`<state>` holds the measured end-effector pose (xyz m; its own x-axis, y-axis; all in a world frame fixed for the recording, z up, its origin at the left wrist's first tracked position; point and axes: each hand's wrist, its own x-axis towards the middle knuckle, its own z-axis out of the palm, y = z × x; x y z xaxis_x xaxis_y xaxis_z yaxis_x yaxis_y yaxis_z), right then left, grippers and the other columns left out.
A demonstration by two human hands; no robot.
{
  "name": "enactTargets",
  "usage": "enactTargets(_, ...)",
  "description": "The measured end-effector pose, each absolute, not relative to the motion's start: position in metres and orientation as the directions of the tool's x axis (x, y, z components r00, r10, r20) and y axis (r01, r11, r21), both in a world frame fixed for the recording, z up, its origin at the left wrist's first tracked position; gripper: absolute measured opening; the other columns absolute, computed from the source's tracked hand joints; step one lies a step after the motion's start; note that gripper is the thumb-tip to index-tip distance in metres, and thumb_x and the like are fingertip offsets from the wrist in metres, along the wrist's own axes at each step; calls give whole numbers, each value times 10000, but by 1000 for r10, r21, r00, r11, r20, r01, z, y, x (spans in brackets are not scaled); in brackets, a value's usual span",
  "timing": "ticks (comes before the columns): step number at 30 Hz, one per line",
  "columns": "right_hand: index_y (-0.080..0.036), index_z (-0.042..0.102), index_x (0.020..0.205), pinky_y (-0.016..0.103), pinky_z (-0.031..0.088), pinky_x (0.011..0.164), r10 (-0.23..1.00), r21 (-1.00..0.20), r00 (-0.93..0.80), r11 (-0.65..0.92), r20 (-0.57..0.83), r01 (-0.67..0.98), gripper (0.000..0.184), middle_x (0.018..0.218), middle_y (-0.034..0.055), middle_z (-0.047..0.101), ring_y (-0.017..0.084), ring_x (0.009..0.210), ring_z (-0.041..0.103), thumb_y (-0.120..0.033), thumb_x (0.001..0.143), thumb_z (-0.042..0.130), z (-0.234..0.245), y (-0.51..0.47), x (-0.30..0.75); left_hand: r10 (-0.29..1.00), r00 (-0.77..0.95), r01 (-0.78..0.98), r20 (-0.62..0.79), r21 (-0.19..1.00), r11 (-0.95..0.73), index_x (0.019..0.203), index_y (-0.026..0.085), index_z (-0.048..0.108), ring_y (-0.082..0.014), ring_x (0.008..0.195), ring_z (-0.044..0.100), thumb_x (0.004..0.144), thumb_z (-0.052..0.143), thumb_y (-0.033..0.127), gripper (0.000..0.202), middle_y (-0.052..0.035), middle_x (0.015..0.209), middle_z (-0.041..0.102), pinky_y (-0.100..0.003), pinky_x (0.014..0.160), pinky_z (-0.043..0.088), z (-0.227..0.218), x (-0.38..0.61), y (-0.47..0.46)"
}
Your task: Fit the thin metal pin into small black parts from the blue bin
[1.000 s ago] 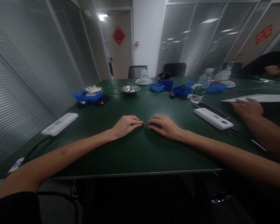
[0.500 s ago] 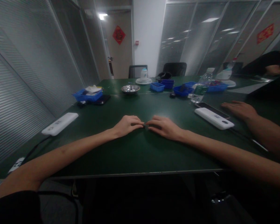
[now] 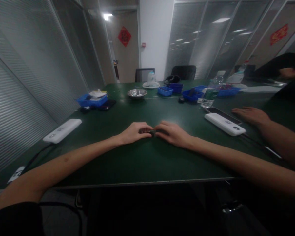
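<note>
My left hand (image 3: 134, 132) and my right hand (image 3: 173, 133) rest on the dark green table (image 3: 147, 164), fingertips meeting at the middle. Both are closed in a pinch round a small dark object (image 3: 151, 132) held between them; it is too small and dim to name. My forearms stretch back toward the near table edge.
A white device (image 3: 62, 130) lies at the left, another white device (image 3: 225, 124) with a phone behind it at the right. Another person's hand (image 3: 252, 115) lies flat at the right. Blue trays (image 3: 92, 100), a metal bowl (image 3: 137, 93) and a water bottle (image 3: 210, 93) stand farther back.
The other person's hand has let go of the white sheet and drawn back to lie flat. The small dark object now shows more clearly between my fingertips. My hands stay in place.
</note>
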<state>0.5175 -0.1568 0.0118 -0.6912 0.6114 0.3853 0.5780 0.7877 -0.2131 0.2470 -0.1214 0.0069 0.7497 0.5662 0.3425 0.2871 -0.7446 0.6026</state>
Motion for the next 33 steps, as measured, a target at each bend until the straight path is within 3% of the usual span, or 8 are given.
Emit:
enactTargets(5, -214, 641, 1249, 329, 491, 727, 707, -192, -594, 690, 383, 697, 286, 1125, 94, 693, 207, 865, 649, -384, 1040, 543, 10, -153, 520, 669, 667, 336, 328, 669, -663, 1412, 233, 618, -178, 823, 660, 919, 753, 368, 528, -38, 1000, 745, -309, 752, 509, 4, 246, -117)
enactTargets(10, -212, 679, 1172, 330, 491, 736, 785, -234, -500, 598, 365, 767, 247, 1097, 79, 719, 215, 876, 661, -377, 1016, 581, 12, -151, 522, 699, 628, 386, 342, 643, -662, 1040, 205, 766, -202, 886, 673, 922, 742, 414, 241, -61, 1030, 746, -332, 775, 520, 5, 240, -117)
enactTargets(19, -227, 699, 1164, 326, 487, 719, 845, -291, -334, 473, 418, 832, 264, 1082, 79, 733, 214, 862, 667, -408, 1014, 580, 8, -146, 526, 554, 728, 335, 403, 495, -802, 1064, 207, 697, -256, 1287, 582, 980, 675, 315, 139, -95, 1359, 657, -417, 1037, 482, 7, 258, -89)
enactTargets(24, -233, 697, 1184, 328, 493, 737, 863, -320, -329, 458, 383, 830, 281, 1103, 78, 732, 220, 893, 671, -422, 1017, 572, 9, -145, 528, 473, 817, 319, 329, 424, -848, 1206, 202, 658, -231, 1108, 667, 1023, 605, 295, 213, -89, 1199, 712, -398, 991, 498, 9, 264, -61)
enactTargets(27, -235, 700, 1175, 328, 492, 755, 862, -308, -337, 461, 380, 832, 263, 1096, 70, 735, 218, 893, 671, -405, 1008, 588, 10, -146, 526, 465, 818, 348, 338, 354, -868, 1206, 208, 667, -238, 1092, 668, 1036, 580, 328, 226, -87, 1172, 717, -400, 990, 491, 8, 258, -50)
enactTargets(33, -225, 699, 1182, 335, 511, 764, 867, -344, -344, 466, 360, 815, 268, 1112, 82, 728, 212, 880, 667, -396, 1017, 577, 14, -151, 525, 598, 692, 470, 403, 377, -798, 1177, 195, 693, -235, 1037, 681, 1019, 580, 355, 252, -87, 1157, 725, -377, 922, 518, -1, 217, -13)
